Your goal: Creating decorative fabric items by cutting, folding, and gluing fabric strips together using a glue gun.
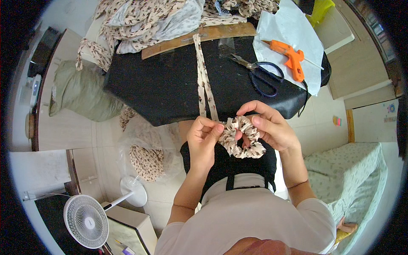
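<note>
Both forearms rise bent from the torso. Left hand (204,135) pinches the edge of a floral scrunchie (242,137); right hand (272,127) curls around its far side, thumb through the hole. Beyond the hands: black table (170,85), scissors (261,74), orange glue gun (291,55). Tiled floor below.

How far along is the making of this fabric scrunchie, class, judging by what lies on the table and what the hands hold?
Done: the scrunchie is already gathered into a ruffled ring. In hand: the left hand pinches its edge where a fabric strip runs up the black table; the right hand grips the ring. Left: the strip is still attached, and the scissors and orange glue gun lie unused.
</note>
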